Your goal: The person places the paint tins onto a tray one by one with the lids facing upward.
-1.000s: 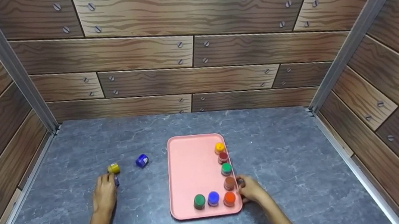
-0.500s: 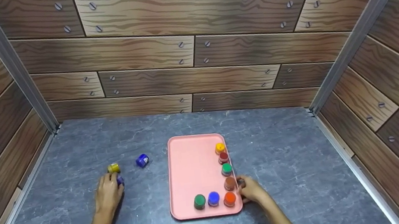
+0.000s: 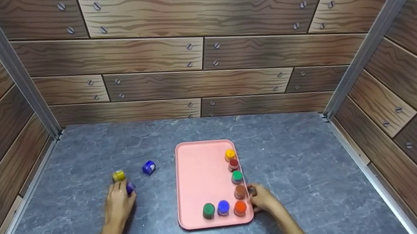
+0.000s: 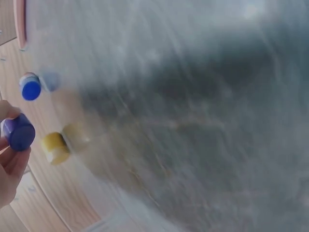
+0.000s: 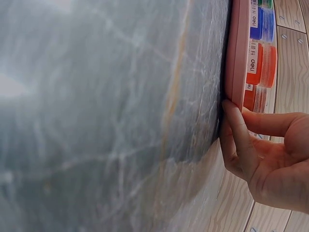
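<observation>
My left hand [image 3: 119, 203] pinches a purple paint jar [image 3: 130, 188] between thumb and fingers. The left wrist view shows this purple jar [image 4: 19, 132] tilted, its lid end toward the camera. Just beyond the fingertips a yellow paint jar [image 3: 118, 176] lies on its side. To its right is a blue paint jar [image 3: 148, 167], also lying over. My right hand [image 3: 263, 198] grips the right edge of a pink tray [image 3: 196, 181], near its front corner. In the right wrist view its fingers [image 5: 236, 128] are against the tray's outer side.
Upright paint jars line the tray's right side, from an orange-yellow one [image 3: 229, 154] down to a red one [image 3: 240, 208]. Along the front stand a blue jar [image 3: 223, 207] and a dark green jar [image 3: 208, 210]. Wood-patterned walls [image 3: 146, 57] enclose the grey marbled table [image 3: 290, 143].
My left hand has moved a little to the right, and the purple jar has shifted right with it. The right hand and the tray stay where they were.
</observation>
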`<action>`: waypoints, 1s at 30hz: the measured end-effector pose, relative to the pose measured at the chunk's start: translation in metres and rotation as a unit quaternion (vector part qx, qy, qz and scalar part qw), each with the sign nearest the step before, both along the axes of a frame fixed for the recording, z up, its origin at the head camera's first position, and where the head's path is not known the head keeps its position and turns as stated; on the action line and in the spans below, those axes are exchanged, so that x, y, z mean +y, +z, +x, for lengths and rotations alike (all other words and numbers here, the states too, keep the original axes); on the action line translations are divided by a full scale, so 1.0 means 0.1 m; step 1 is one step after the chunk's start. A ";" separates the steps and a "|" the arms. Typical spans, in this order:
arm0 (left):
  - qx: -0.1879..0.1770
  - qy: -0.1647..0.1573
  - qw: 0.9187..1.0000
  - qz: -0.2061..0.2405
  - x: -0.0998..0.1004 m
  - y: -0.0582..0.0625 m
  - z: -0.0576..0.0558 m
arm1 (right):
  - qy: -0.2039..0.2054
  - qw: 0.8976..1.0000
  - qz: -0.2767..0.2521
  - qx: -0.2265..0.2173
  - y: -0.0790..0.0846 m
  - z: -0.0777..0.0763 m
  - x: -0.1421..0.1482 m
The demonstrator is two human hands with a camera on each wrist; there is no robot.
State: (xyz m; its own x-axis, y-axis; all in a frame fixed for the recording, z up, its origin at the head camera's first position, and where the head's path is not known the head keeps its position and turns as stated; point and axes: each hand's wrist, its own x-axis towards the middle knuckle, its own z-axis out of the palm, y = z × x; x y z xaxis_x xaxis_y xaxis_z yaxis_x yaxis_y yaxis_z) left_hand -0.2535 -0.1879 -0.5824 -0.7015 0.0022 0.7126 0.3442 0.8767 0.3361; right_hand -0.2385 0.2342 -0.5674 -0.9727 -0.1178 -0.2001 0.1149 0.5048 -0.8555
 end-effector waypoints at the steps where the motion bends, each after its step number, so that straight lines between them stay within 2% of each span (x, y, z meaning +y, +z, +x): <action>1: -0.003 -0.001 1.000 0.005 0.02 0.01 0.01 | 0.001 1.000 0.000 0.000 0.00 0.00 0.00; 8: -0.029 -0.005 0.999 0.033 0.13 0.08 0.03 | 0.003 1.000 0.005 0.002 0.01 0.00 0.00; 14: -0.025 -0.015 0.999 0.040 0.22 0.12 0.04 | 0.001 1.000 0.010 0.000 0.00 0.00 0.00; 20: -0.024 -0.025 0.998 0.060 0.32 0.12 0.07 | -0.001 1.000 0.012 0.001 0.01 0.00 0.00; 30: -0.051 -0.032 0.994 0.093 0.54 0.10 0.16 | 0.006 1.000 0.012 0.008 0.00 0.00 0.00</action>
State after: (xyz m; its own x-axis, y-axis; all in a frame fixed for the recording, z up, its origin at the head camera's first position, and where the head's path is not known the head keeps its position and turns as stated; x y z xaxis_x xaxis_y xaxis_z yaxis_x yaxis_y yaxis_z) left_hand -0.2374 -0.1338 -0.5720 -0.7723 -0.0758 0.6308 0.3530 0.7743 0.5252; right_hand -0.2388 0.2343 -0.5675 -0.9744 -0.1244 -0.1874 0.0952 0.5269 -0.8446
